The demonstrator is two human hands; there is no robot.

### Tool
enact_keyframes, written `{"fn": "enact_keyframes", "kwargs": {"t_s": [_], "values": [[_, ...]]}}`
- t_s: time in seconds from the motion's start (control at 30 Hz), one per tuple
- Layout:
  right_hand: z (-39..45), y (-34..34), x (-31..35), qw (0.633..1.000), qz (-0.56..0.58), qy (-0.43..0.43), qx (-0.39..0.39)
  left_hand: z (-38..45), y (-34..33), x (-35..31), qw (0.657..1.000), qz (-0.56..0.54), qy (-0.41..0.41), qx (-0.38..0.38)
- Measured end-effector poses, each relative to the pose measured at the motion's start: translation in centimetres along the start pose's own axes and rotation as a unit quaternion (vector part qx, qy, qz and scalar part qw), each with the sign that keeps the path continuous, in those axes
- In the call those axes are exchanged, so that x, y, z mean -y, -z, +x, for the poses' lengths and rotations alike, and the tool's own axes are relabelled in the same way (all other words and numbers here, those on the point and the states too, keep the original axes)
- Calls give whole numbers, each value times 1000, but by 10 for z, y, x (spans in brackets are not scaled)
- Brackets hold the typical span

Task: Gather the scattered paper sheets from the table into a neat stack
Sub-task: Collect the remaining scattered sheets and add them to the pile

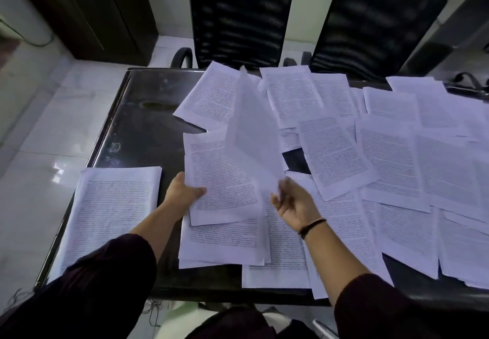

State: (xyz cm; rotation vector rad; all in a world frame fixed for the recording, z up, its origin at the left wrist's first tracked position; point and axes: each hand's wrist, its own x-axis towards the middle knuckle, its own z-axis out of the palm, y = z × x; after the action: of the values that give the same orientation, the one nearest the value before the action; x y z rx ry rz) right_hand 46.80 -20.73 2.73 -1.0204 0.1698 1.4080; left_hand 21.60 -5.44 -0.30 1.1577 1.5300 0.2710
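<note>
Several printed paper sheets (391,158) lie scattered and overlapping across the middle and right of the dark table (143,132). A gathered stack (111,206) rests at the table's near left corner. My left hand (182,193) holds a printed sheet (219,177) by its left edge, thumb on top. My right hand (293,203) pinches the lower corner of another sheet (251,132), which stands lifted and tilted up above the pile, its blank side toward me.
Two black mesh office chairs (238,15) (375,23) stand behind the table's far edge. A dark wooden cabinet (87,10) is at the back left. White tiled floor (34,126) runs along the left. The table's far left part is bare.
</note>
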Motion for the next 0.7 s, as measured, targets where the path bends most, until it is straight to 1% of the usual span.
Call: {"fn": "enact_keyframes", "kwargs": {"t_s": [0.03, 0.07, 0.1, 0.13, 0.17, 0.2, 0.23, 0.27, 0.33, 0.37, 0.4, 0.47, 0.5, 0.53, 0.6, 0.63, 0.7], "values": [[2, 3, -10, 995, -101, -11, -18, 1, 2, 0, 1000, 0, 4, 9], [7, 8, -20, 977, -210, -13, -32, 1, 5, 1, 1000, -8, 11, 15], [10, 12, -27, 945, -324, -2, -39, 3, 7, 0, 999, -26, 24, 16], [13, 16, -32, 902, -430, 13, -42, 4, 10, -1, 996, -67, 49, 15], [14, 18, -34, 850, -523, 28, -47, 5, 13, 0, 991, -113, 76, 9], [15, 19, -35, 804, -590, 39, -58, 4, 15, -2, 984, -154, 92, 6], [14, 18, -34, 768, -634, 45, -76, 5, 16, -2, 978, -187, 91, 9], [13, 15, -33, 749, -652, 57, -101, 6, 16, -3, 975, -210, 71, 26], [14, 4, -37, 738, -650, 105, -146, 4, 13, -5, 968, -241, 37, 52], [15, -2, -42, 727, -657, 123, -157, 3, 11, -5, 964, -256, 33, 55], [17, -7, -50, 708, -678, 127, -152, -1, 10, -6, 964, -258, 32, 52], [18, -20, -67, 670, -727, 101, -112, -4, 5, -3, 970, -235, 37, 44], [18, -26, -72, 662, -738, 90, -95, -4, 3, 0, 977, -208, 38, 39], [19, -28, -75, 669, -734, 84, -84, -5, 0, 1, 984, -173, 34, 36], [22, -27, -74, 702, -703, 82, -86, -10, -3, -1, 992, -115, 39, 38], [24, -24, -71, 715, -685, 86, -106, -12, -3, -2, 991, -113, 47, 48], [26, -17, -61, 727, -661, 101, -156, -17, 1, -4, 986, -142, 47, 77]]}}
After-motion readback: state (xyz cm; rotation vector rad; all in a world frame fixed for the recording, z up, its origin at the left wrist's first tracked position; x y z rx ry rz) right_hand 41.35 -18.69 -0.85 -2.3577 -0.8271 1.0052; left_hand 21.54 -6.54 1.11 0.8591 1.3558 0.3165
